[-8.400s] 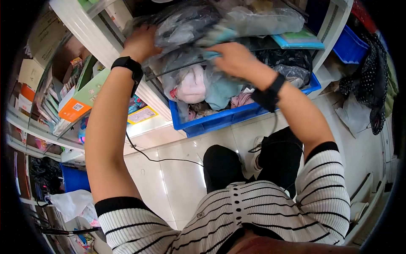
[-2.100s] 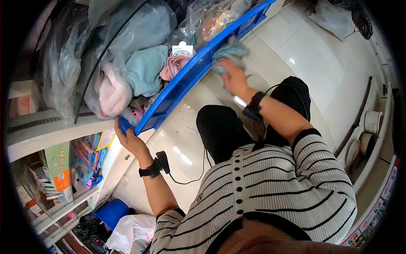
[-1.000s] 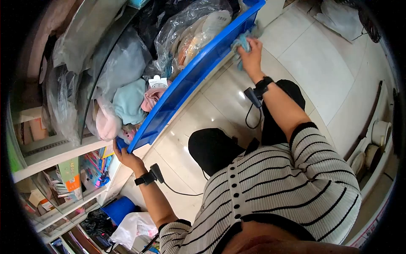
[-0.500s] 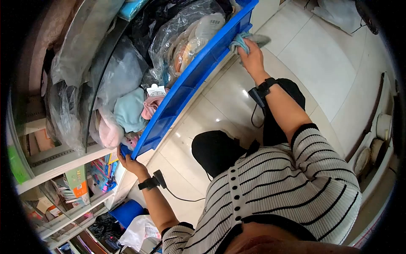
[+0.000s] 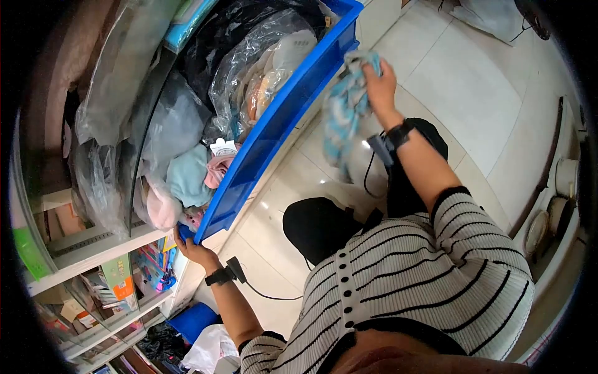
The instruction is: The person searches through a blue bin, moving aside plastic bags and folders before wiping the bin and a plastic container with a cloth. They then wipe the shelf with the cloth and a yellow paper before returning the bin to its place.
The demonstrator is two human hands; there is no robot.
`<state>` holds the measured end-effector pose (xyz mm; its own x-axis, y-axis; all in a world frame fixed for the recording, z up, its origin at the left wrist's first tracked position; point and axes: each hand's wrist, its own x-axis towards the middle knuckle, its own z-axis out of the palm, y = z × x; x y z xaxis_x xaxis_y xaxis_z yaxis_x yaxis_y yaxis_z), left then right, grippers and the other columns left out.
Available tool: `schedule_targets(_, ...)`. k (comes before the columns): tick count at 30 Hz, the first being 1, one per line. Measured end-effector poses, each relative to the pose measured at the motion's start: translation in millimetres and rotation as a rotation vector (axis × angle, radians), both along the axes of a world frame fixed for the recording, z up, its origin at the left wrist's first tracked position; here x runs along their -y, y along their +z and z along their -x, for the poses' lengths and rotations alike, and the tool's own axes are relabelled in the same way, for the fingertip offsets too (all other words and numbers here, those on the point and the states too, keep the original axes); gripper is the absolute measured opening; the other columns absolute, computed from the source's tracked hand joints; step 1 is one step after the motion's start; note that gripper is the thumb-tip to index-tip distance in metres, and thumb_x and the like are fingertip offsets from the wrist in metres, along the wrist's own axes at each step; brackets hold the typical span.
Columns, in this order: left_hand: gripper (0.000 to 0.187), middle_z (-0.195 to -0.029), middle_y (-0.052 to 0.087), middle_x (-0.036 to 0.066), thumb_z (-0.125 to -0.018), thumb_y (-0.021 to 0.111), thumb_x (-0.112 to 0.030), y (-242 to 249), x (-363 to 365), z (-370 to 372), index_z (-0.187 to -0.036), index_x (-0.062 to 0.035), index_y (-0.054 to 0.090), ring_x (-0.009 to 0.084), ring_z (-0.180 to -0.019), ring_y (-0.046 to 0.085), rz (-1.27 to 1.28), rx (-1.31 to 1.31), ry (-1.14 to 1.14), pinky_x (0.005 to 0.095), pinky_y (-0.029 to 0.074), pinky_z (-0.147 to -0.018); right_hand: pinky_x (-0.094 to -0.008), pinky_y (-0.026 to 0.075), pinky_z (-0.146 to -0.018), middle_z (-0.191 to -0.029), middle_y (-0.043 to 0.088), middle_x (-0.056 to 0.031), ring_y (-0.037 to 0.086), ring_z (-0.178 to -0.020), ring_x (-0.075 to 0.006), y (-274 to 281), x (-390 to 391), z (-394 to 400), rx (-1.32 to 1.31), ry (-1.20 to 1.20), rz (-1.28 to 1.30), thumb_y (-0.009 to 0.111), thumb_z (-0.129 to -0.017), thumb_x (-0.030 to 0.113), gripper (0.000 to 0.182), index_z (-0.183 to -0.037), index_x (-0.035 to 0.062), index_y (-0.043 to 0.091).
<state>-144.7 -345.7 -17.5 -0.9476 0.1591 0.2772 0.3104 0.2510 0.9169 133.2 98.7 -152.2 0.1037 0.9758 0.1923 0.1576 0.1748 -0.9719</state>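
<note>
A large blue plastic bin (image 5: 280,134) stands at the shelf, full of soft goods and plastic-wrapped items. My left hand (image 5: 198,254) grips its near lower corner, the fingers partly hidden behind the edge. In my right hand (image 5: 381,93) a blue, white and grey checked cloth (image 5: 346,118) hangs loose and blurred, beside the bin's outer wall and apart from it. Inside the bin lie a light blue plush item (image 5: 189,177), a pink fabric item (image 5: 219,169), a pale pink soft item (image 5: 162,202) and a clear bag (image 5: 265,75) of rounded, pale things.
Grey plastic wrapping (image 5: 112,93) drapes over the bin's left side. Below are shelves (image 5: 93,265) with books and small packages. A white bag (image 5: 208,349) and a blue container (image 5: 190,321) sit at lower left. Tiled floor (image 5: 461,81) extends to the right.
My right hand has drawn back from the bin's far end, and the bunched cloth now hangs spread out. My left hand stays on the corner; the view has shifted slightly.
</note>
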Motion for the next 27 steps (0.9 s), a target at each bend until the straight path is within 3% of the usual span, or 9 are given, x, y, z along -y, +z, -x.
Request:
schedule_targets(3, 0.053, -0.128, 0.050, 0.014, -0.075, 0.034, 0.000, 0, 1, 1, -0.126, 0.0022, 0.050, 0.0259, -0.120, 0.045, 0.016, -0.017, 0.000, 0.0370, 0.031, -0.105, -0.0413, 0.042, -0.089, -0.110, 0.058, -0.0238, 0.054, -0.104, -0.0354, 1, -52, 11, 0.137, -0.045, -0.272, 0.062, -0.081, 0.031, 0.041, -0.105, -0.0029, 0.061)
schedule_targets(6, 0.053, -0.128, 0.050, 0.014, -0.076, 0.034, 0.000, -1, 2, 2, -0.126, 0.0029, 0.050, 0.0260, -0.120, 0.045, 0.033, -0.017, 0.011, 0.0368, 0.031, -0.105, -0.0425, 0.042, -0.089, -0.112, 0.055, -0.0249, 0.053, -0.103, -0.0391, -10, -63, 18, 0.025, 0.173, -0.013, 0.060, -0.082, 0.032, 0.044, -0.109, -0.0035, 0.059)
schedule_targets(11, 0.053, -0.128, 0.050, 0.014, -0.075, 0.035, 0.000, -1, 4, 4, -0.125, 0.0036, 0.050, 0.0260, -0.119, 0.046, 0.043, -0.019, 0.006, 0.0369, 0.031, -0.105, -0.0453, 0.045, -0.082, -0.102, 0.055, -0.0244, 0.054, -0.095, -0.0420, -28, -16, 34, 0.177, 0.055, -0.251, 0.062, -0.079, 0.013, 0.043, -0.120, 0.0043, 0.053)
schedule_targets(16, 0.053, -0.127, 0.051, 0.014, -0.074, 0.035, 0.003, -4, 3, 6, -0.125, 0.0031, 0.052, 0.0258, -0.118, 0.047, 0.004, -0.012, -0.007, 0.0357, 0.032, -0.105, -0.0438, 0.046, -0.081, -0.100, 0.057, -0.0237, 0.056, -0.093, -0.0409, -12, 11, 37, 0.213, 0.128, -0.148, 0.062, -0.079, 0.014, 0.039, -0.116, 0.0040, 0.055)
schedule_targets(18, 0.052, -0.131, 0.048, 0.016, -0.077, 0.032, 0.003, -5, 6, 8, -0.127, 0.0015, 0.049, 0.0279, -0.119, 0.048, 0.160, -0.083, 0.009, 0.0375, 0.037, -0.103, -0.0441, 0.046, -0.081, -0.099, 0.058, -0.0244, 0.057, -0.093, -0.0405, -16, 9, 37, 0.159, 0.181, -0.034, 0.063, -0.078, 0.014, 0.037, -0.112, 0.0018, 0.056)
schedule_targets(19, 0.052, -0.130, 0.049, 0.016, -0.077, 0.032, 0.004, -5, 3, 8, -0.126, 0.0017, 0.049, 0.0275, -0.118, 0.048, 0.073, -0.042, 0.012, 0.0373, 0.037, -0.103, -0.0448, 0.045, -0.082, -0.098, 0.058, -0.0259, 0.057, -0.093, -0.0409, 14, 28, 30, 0.066, 0.296, 0.062, 0.062, -0.078, 0.014, 0.035, -0.108, -0.0015, 0.055)
schedule_targets(20, 0.052, -0.126, 0.052, 0.015, -0.074, 0.035, 0.003, -4, 2, 6, -0.124, 0.0033, 0.052, 0.0261, -0.118, 0.048, 0.028, -0.042, 0.011, 0.0360, 0.034, -0.104, -0.0448, 0.045, -0.082, -0.098, 0.058, -0.0259, 0.057, -0.093, -0.0409, 7, 51, 38, 0.072, 0.313, 0.058, 0.062, -0.078, 0.014, 0.035, -0.108, -0.0015, 0.055)
schedule_targets(22, 0.052, -0.126, 0.052, 0.016, -0.075, 0.035, 0.003, -2, -1, 3, -0.123, 0.0039, 0.051, 0.0269, -0.118, 0.048, 0.041, -0.048, 0.002, 0.0365, 0.034, -0.104, -0.0448, 0.045, -0.082, -0.099, 0.058, -0.0260, 0.056, -0.093, -0.0418, -18, 92, 60, 0.198, 0.371, -0.252, 0.063, -0.078, 0.013, 0.033, -0.105, -0.0032, 0.055)
schedule_targets(27, 0.051, -0.126, 0.052, 0.017, -0.075, 0.034, 0.003, -1, 3, 5, -0.123, 0.0048, 0.051, 0.0279, -0.118, 0.048, 0.112, -0.099, -0.028, 0.0373, 0.033, -0.104, -0.0446, 0.046, -0.082, -0.102, 0.058, -0.0246, 0.056, -0.092, -0.0427, -6, 113, 65, 0.120, 0.421, -0.085, 0.064, -0.076, 0.012, 0.035, -0.106, -0.0025, 0.056)
